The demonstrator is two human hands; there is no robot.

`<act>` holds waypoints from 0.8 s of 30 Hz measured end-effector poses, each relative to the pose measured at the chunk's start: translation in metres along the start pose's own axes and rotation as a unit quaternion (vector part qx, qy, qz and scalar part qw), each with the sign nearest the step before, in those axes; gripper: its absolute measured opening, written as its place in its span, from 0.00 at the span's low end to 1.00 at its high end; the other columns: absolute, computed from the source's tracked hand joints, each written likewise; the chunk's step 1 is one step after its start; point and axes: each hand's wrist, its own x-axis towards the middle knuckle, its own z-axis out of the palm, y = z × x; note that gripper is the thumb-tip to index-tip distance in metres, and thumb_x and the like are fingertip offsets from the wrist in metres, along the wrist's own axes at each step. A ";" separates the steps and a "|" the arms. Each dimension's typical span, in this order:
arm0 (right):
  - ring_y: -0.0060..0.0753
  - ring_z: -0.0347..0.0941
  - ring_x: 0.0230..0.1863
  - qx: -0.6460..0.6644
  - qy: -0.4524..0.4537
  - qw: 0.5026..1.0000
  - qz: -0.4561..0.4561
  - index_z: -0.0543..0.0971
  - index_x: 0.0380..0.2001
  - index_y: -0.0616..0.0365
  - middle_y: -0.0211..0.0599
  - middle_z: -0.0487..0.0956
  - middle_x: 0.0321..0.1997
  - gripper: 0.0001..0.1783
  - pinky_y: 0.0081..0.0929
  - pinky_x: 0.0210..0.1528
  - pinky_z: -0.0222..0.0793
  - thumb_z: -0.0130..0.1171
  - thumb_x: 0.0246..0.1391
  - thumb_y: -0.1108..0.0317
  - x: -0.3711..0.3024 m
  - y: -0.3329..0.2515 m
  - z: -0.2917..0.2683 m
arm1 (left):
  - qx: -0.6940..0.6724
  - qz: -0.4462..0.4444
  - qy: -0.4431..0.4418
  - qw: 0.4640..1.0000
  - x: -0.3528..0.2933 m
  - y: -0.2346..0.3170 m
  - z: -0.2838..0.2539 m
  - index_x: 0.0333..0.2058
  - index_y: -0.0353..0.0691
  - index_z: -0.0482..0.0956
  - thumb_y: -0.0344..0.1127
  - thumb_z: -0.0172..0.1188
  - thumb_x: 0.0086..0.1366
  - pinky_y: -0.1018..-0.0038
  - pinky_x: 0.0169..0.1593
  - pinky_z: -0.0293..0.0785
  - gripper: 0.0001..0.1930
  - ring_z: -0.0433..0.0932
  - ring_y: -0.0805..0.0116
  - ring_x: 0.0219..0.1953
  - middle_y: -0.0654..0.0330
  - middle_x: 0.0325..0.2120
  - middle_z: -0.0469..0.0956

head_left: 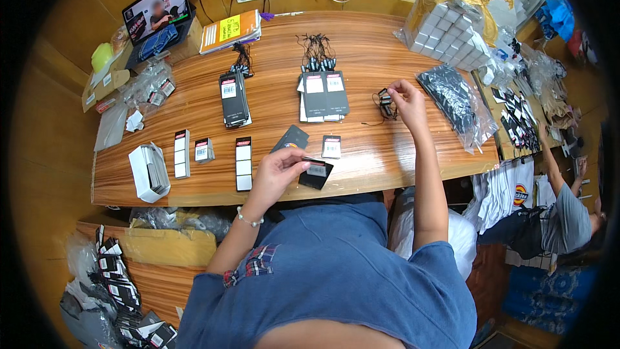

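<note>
My left hand (pixel 279 171) pinches black hang tags (pixel 316 173), one with a white label, above the table's front edge. At the right, my right hand (pixel 408 100) has its thumb and fingers together over a small heap of black tag strings (pixel 386 106), gripping at its near end. Just beyond my left hand lies a dark card tag (pixel 292 137). A short stack of small labelled tags (pixel 331 147) sits right of it. Farther back are two adjoining stacks of grey tags (pixel 326 100) with strings attached, and another strung stack (pixel 234 98) to the left.
Strips of labels (pixel 243 165) and a white box of cards (pixel 149 173) stand at the table's left front. A plastic bag of black strings (pixel 455 100) lies right, before stacked white boxes (pixel 445 35). A laptop (pixel 158 22) is back left. A co-worker (pixel 568 220) sits at right.
</note>
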 end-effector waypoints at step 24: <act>0.39 0.74 0.45 0.628 -0.161 0.753 0.108 0.71 0.42 0.63 0.47 0.76 0.41 0.12 0.38 0.46 0.72 0.52 0.53 0.73 -0.083 -0.122 0.018 | 0.017 0.024 -0.262 0.965 0.019 0.039 -0.004 0.35 0.34 0.77 0.28 0.57 0.58 0.81 0.41 0.68 0.06 0.72 0.80 0.35 0.65 0.31 0.76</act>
